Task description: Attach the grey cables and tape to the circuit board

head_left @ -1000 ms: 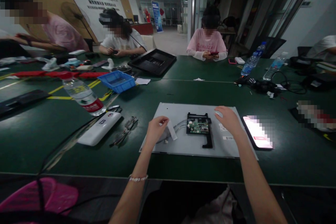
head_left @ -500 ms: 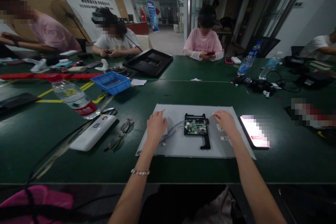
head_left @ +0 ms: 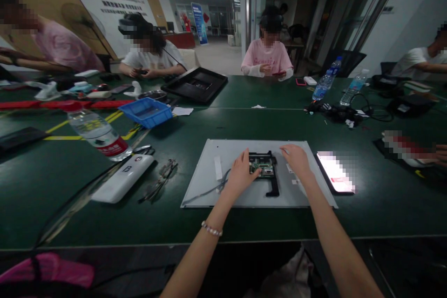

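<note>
A flat grey panel (head_left: 230, 149) lies on the green table. Near its middle sits a green circuit board (head_left: 267, 169) in a black bracket (head_left: 274, 188). My left hand (head_left: 240, 174) is at the left edge of the board, thumb and fingers apart over the bracket's side. Grey cables (head_left: 206, 193) run from under this hand across the panel. My right hand (head_left: 296, 158) is just right of the bracket, with thumb and index finger pinched together; what they hold, if anything, is too small to make out. A white strip (head_left: 218, 168) lies left of my left hand.
On the left are a white power bank (head_left: 124, 179), glasses (head_left: 160, 179), a water bottle (head_left: 101, 132) and a blue tray (head_left: 148, 111). A lit phone (head_left: 335, 172) lies right of the panel. People sit across the green table (head_left: 244, 228); a black frame (head_left: 197, 84) lies near them.
My left hand has moved right from the panel's left part to the circuit board, uncovering the white strip. My right hand stays nearly in place. The view has shifted slightly.
</note>
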Motion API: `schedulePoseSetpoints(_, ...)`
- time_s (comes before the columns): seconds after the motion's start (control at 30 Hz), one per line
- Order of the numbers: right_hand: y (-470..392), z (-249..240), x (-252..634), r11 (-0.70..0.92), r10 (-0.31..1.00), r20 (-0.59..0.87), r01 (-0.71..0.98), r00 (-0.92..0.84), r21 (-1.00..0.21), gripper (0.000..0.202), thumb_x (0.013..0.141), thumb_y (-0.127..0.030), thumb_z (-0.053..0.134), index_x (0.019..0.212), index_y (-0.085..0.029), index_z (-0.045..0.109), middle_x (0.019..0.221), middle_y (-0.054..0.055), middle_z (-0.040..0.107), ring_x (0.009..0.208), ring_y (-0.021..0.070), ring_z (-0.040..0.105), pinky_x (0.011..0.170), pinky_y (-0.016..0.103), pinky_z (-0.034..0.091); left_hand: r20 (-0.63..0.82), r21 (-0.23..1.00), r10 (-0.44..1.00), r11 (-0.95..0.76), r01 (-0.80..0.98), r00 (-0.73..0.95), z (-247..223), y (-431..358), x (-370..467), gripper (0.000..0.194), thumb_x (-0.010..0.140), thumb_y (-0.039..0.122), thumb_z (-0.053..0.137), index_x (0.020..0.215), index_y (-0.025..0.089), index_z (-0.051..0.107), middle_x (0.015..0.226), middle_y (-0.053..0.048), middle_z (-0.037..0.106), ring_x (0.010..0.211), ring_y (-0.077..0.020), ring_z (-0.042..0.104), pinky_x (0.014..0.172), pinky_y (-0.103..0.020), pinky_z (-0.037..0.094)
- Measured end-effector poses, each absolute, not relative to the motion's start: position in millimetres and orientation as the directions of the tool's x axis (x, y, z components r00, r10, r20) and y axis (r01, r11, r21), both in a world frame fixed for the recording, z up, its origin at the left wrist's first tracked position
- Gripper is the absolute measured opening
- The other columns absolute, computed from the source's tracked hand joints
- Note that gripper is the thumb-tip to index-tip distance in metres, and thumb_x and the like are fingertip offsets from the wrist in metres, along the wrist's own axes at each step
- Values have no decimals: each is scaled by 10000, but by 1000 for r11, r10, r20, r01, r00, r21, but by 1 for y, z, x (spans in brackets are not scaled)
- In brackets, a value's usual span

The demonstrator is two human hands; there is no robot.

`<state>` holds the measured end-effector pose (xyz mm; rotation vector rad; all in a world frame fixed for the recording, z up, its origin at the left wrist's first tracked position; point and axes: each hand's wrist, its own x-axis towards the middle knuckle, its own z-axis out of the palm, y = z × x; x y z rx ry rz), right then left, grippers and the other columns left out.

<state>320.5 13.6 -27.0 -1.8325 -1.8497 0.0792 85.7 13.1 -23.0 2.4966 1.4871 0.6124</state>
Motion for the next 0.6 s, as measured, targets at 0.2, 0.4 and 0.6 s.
schedulePoseSetpoints(0.2,37,-13,270,242,944,307,889,-123,-390,235,883,-228,472,1007,-227,672,1056,39,674,1013,173,580,912,282,403,296,354,855,-512,783,425,-34,15,83,726,819,437,546,1378,108,221,1358,-190,425,1235,-309,430,1017,-425,330)
schedulePoseSetpoints(0.4,51,-21,243,284,950,240,877,-202,-387,217,874,-206,495,995,-218,675,1030,55,676,1009,175,574,894,270,395,329,365,845,-526,768,422,-40,15,82,734,806,431,560,1369,101,224,1338,-205,439,1230,-315,433,1011,-450,335)
schedulePoseSetpoints(0.6,48,-22,242,311,946,210,869,-246,-386,221,859,-179,506,1003,-213,671,1018,51,673,983,162,576,878,249,393,331,354,840,-532,769,429,-39,15,82,717,813,430,553,1362,94,236,1354,-205,418,1233,-322,427,1016,-448,334)
